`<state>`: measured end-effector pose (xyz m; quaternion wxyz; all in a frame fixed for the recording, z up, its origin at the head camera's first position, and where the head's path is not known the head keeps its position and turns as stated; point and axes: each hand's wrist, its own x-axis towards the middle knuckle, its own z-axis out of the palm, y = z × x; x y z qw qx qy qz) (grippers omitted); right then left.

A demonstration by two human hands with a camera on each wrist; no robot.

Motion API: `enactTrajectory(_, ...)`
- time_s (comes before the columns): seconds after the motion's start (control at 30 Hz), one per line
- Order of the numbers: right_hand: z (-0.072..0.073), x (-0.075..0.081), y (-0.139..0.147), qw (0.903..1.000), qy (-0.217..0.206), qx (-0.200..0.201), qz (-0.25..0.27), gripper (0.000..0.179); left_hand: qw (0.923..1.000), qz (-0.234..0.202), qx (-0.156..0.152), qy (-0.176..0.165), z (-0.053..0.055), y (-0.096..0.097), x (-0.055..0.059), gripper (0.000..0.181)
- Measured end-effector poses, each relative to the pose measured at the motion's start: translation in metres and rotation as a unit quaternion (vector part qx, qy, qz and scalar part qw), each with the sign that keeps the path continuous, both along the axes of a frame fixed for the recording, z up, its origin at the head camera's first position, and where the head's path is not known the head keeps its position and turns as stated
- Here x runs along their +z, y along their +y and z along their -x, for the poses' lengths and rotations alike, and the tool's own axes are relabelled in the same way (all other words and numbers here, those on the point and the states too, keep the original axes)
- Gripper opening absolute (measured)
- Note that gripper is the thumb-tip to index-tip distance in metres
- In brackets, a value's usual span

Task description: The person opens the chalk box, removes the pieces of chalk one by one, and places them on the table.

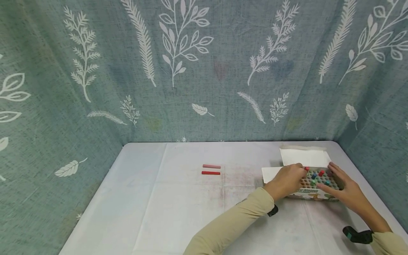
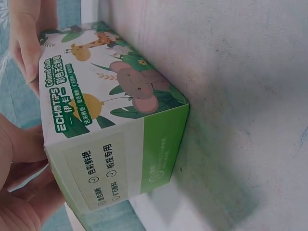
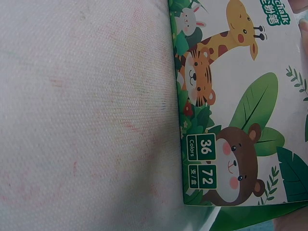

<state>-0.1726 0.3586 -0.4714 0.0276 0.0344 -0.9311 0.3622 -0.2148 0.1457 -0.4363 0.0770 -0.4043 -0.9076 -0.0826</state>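
Observation:
A printed cardboard chalk box [image 1: 313, 193] lies at the right of the table with its lid flaps raised. Inside, a grid of holes holds several colored chalks, among them a red chalk [image 1: 321, 173]. My left hand [image 1: 287, 180] reaches over the left part of the box, fingers bent down at the grid; its fingertips are hidden, so whether they pinch a chalk cannot be seen. My right hand [image 1: 347, 193] grips the box's right end, thumb on the front edge and fingers at the back corner. The left wrist view shows the box [image 2: 115, 86] beside the left fingers [image 2: 31, 197].
On the white table [image 1: 178, 209], a pink chalk [image 1: 211, 166] and a red chalk [image 1: 211, 173] lie side by side, left of the box. White flaps [image 1: 304, 157] stand out at the box's back and left. Leaf-patterned curtains [image 1: 204, 71] enclose the table's back and sides.

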Motion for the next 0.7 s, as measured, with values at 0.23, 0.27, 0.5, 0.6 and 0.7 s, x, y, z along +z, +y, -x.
enactTrajectory(0.23,-0.0015,-0.0004,0.0,1.0,0.0,-0.001,0.007,0.095,0.9982,-0.052,0.001,-0.029,0.0009,-0.0036,0.0009,0.013)
enactTrajectory(0.27,-0.0016,-0.001,-0.0005,1.0,-0.002,-0.001,0.007,0.095,0.9977,-0.059,0.001,-0.032,0.0009,-0.0043,0.0006,0.014)
enactTrajectory(0.5,-0.0012,-0.0001,-0.0007,1.0,-0.001,-0.005,0.002,0.096,0.997,-0.074,-0.002,-0.021,0.0015,-0.0044,0.0014,0.013)
enactTrajectory(0.6,-0.0008,0.0003,-0.0009,1.0,0.0,-0.003,0.003,0.095,0.9956,-0.092,-0.008,-0.011,0.0027,-0.0064,0.004,0.012)
enactTrajectory(0.7,-0.0012,0.0001,-0.0005,1.0,-0.001,-0.003,0.002,0.096,0.9918,-0.126,-0.023,-0.004,0.0041,-0.0097,0.0091,0.012)
